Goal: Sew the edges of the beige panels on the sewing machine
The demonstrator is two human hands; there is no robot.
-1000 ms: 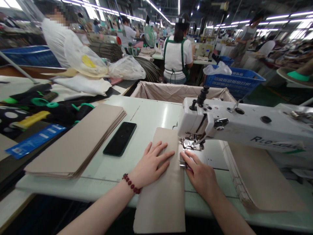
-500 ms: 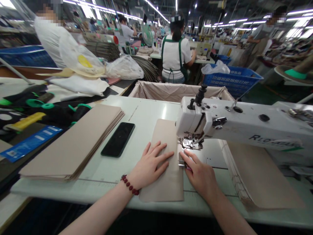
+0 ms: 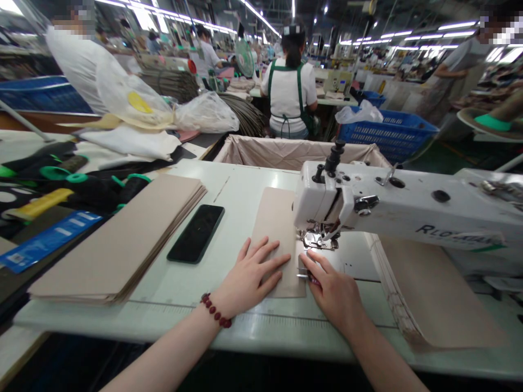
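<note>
From the head camera, a flat, oblong beige panel [image 3: 273,212] lay on the smooth, pale green worktop [image 3: 171,283], its right side close by the shiny metal presser foot [image 3: 320,240] of the white sewing machine [image 3: 400,198]; I could not tell whether its edge ran beneath. Your left hand [image 3: 249,277] was spread on the panel, its grip released, pressing rather than pinching. Your right hand [image 3: 337,294] rested by the panel's right edge, its grip curled around a small metal-bladed tool [image 3: 302,275], the handle mostly hidden.

The panel looked light and thin, fairly stiff but bendable, and probably quick to slide on that glossy surface. A flat palm or a light hold on its long edges seemed best; a hard pinch might crease it. Its face was plain and matt. A matching beige stack [image 3: 122,239] showed layered edges on the left, beside a glossy black phone [image 3: 196,234]; another beige pile [image 3: 441,305] lay right, its left edge ridged.
</note>
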